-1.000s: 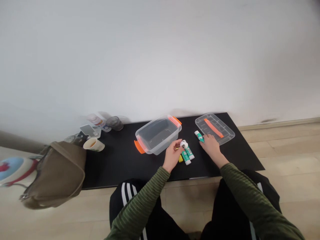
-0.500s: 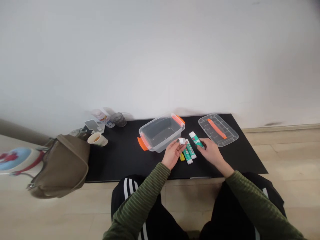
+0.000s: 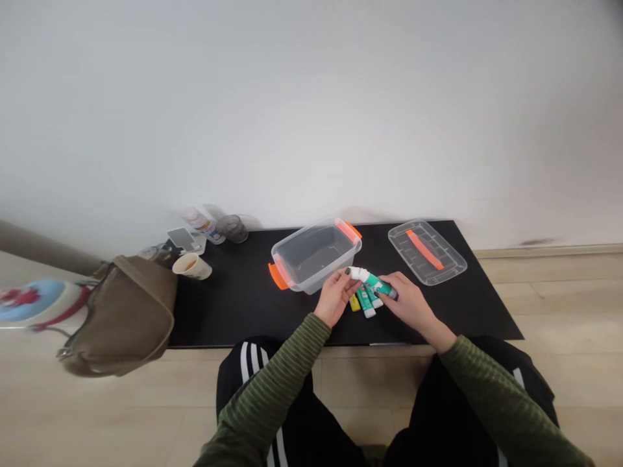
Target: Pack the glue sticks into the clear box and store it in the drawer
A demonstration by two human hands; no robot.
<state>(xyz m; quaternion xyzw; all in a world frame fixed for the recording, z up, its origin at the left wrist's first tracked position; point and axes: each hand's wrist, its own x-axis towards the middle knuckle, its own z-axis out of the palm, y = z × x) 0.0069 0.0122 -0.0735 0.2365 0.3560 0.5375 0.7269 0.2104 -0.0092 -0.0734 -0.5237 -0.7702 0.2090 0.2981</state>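
gripped — left hand (image 3: 335,298) on cap (image 3: 357,274), right hand (image 3: 409,301) on glue stick (image 3: 377,285) — half hidden

Room to pass lies on the black desk (image 3: 233,318) between the clear plastic tub (image 3: 311,259) and the paper cup (image 3: 191,266) at left of frame, and before the clear lid (image 3: 427,253) at right; glue sticks (image 3: 365,301) crowd the centre

The left hand (image 3: 335,298) hides most of a yellow stick (image 3: 355,303), and the green glue sticks (image 3: 366,303) beneath the hands show only in part (their labels, like the held glue stick's (image 3: 374,284), are too small to read). Small items (image 3: 158,254) behind the paper cup (image 3: 191,266) at the counter's (image 3: 228,311) back-left corner cannot be made out, and a blurred blue-and-red round thing (image 3: 34,303) is cut off by the left edge.
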